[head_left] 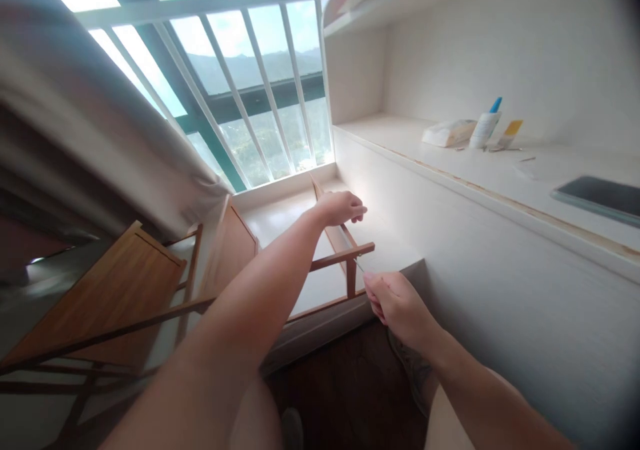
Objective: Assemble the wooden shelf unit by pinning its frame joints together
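A wooden frame of thin brown bars (pixel 345 257) lies tilted on the white window sill (pixel 285 220), joined to brown wooden panels (pixel 115 290) at the left. My left hand (pixel 340 208) reaches forward and closes around the frame's far upper bar. My right hand (pixel 395 303) is nearer to me, fingers pinched together beside the frame's lower corner post; a thin pale strip seems to run from it up to the frame, too faint to name.
A grey curtain (pixel 100 130) hangs at the left before a barred window (pixel 250 70). On the white shelf (pixel 500 183) at the right lie a pale packet (pixel 449 133), a blue-capped tube (pixel 486 125), a yellow-topped tube (pixel 510 132) and a dark tablet (pixel 600 197). Dark wooden floor (pixel 350 383) is below.
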{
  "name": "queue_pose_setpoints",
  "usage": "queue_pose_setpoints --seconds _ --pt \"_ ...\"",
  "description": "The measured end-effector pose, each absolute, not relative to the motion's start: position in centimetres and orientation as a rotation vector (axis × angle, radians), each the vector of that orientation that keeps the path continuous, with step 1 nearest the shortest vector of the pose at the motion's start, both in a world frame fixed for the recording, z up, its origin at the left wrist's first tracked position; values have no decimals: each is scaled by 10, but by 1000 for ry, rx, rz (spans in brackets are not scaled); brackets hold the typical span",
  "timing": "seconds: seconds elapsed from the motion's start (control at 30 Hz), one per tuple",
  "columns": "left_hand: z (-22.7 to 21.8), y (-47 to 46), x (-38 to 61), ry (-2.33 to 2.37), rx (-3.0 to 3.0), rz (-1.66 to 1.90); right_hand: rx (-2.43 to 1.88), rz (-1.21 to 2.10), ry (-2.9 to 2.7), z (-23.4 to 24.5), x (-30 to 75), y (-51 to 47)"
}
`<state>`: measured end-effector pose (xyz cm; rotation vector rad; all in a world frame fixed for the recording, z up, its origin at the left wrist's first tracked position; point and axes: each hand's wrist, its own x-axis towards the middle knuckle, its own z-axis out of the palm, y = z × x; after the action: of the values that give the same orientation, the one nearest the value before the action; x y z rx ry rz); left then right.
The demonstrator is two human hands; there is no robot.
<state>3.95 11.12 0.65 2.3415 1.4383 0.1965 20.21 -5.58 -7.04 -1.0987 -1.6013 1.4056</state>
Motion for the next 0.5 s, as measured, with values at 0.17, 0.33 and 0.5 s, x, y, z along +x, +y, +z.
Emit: queue_pose_setpoints --seconds 0.17,0.33,0.5 --pt "5 112 38 1467 2355 137 -1005 1386 -1602 -84 198 -59" --pt "2 113 35 1476 2354 111 -959 1265 -1637 -98 193 -57" --pt "-2 114 34 1488 2344 121 -989 1175 -1562 -116 189 -53"
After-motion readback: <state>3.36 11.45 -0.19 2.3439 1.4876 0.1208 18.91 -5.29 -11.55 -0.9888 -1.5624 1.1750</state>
